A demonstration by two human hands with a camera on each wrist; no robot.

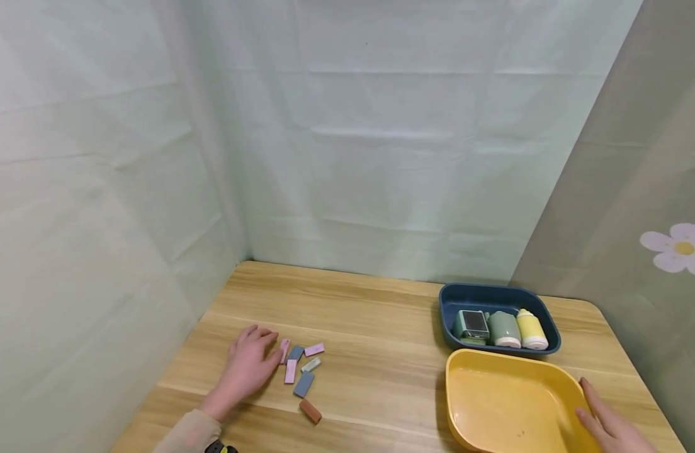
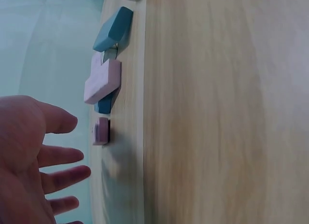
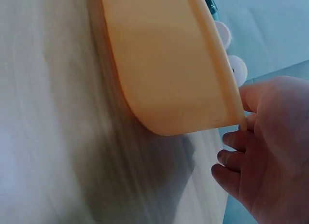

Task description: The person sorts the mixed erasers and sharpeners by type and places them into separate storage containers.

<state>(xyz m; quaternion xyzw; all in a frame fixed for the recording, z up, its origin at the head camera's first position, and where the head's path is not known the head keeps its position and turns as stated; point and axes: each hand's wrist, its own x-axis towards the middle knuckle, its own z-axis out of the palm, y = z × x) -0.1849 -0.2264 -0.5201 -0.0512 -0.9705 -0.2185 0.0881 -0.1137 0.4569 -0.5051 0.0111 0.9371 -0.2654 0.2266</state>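
Lying beside left fingers [image 2: 65, 179]: pink block [image 2: 101, 131], contact unclear.

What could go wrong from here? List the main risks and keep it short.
1. The right hand holds the yellow tray by one side only, so it might tip or slip.
2. The yellow tray sits close in front of the navy tray; pushing it forward could bump that.
3. The small blocks lie loose and close together beside the left hand, whose fingers could scatter them.
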